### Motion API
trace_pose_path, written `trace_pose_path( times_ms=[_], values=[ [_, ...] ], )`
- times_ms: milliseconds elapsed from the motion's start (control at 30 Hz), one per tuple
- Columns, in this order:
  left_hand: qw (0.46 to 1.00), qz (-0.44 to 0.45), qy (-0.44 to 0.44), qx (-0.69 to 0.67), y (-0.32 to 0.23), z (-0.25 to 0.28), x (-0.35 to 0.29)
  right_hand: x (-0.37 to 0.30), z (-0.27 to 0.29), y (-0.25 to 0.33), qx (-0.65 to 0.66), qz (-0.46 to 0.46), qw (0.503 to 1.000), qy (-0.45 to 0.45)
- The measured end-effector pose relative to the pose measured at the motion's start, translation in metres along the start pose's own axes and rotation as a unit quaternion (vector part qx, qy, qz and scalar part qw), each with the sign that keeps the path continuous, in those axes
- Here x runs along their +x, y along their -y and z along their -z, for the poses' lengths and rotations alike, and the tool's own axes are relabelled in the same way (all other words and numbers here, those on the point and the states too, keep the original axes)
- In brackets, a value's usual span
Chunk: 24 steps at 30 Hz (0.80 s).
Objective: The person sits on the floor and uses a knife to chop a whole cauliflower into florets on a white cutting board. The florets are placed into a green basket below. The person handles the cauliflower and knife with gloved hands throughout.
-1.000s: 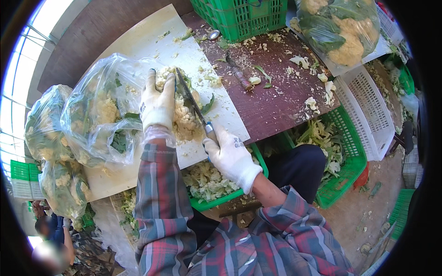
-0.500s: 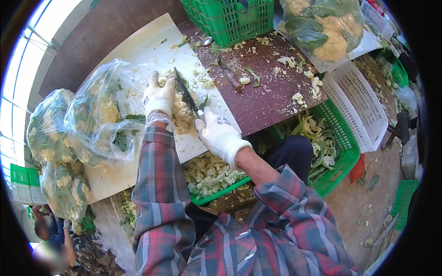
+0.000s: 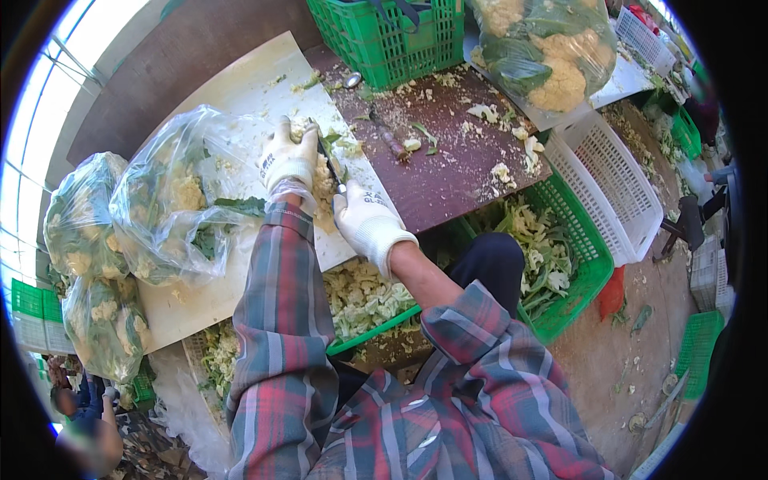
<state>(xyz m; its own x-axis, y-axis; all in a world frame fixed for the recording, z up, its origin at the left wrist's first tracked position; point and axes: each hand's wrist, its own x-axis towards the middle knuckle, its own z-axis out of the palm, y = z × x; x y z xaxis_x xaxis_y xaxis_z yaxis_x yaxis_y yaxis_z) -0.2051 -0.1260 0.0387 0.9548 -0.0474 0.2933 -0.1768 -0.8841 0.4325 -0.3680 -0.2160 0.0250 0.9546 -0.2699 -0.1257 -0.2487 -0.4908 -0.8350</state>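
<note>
My left hand (image 3: 288,158), in a white glove, presses with curled fingers on a cauliflower head (image 3: 323,190) on the white board (image 3: 192,308). My right hand (image 3: 368,222), also gloved, grips a knife (image 3: 330,157) by its handle. The dark blade points away from me and lies against the cauliflower's right side, beside my left fingers. Part of the cauliflower is hidden under my left hand. Just left of that hand lies an open clear plastic bag (image 3: 148,212) with cauliflower and green leaves inside.
Below the table edge, green crates (image 3: 596,240) hold cut florets and leaves. A taller green crate (image 3: 392,40) stands at the back. Another knife (image 3: 390,140) lies among crumbs on the brown tabletop (image 3: 448,172). Right are a white crate (image 3: 608,188) and bagged cauliflower (image 3: 556,80).
My left hand has shifted slightly right and farther away on the cauliflower. The knife in my right hand has moved with it, its blade now more steeply upright. The whole view has swung slightly.
</note>
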Motion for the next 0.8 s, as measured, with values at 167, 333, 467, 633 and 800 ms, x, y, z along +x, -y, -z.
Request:
trace_pose_path(
  times_ms=[167, 333, 467, 633, 800],
  values=[
    [1.000, 0.013, 0.017, -0.017, 0.023, 0.004, 0.012, 0.003, 0.007, -0.002, 0.064, -0.008, 0.998, 0.017],
    [0.993, 0.028, -0.019, -0.117, 0.051, 0.007, 0.013, -0.004, 0.000, 0.001, 0.055, 0.033, 0.998, 0.023],
    [0.990, 0.049, -0.015, -0.132, 0.060, 0.003, 0.016, 0.005, -0.008, 0.006, 0.026, 0.000, 0.999, 0.042],
    [0.991, 0.072, -0.016, -0.113, 0.058, 0.008, 0.017, 0.033, -0.013, 0.020, -0.014, 0.008, 0.998, 0.065],
    [0.992, 0.069, -0.010, -0.107, 0.058, 0.013, 0.010, 0.018, -0.023, 0.018, -0.013, 0.012, 0.999, 0.046]
  ],
)
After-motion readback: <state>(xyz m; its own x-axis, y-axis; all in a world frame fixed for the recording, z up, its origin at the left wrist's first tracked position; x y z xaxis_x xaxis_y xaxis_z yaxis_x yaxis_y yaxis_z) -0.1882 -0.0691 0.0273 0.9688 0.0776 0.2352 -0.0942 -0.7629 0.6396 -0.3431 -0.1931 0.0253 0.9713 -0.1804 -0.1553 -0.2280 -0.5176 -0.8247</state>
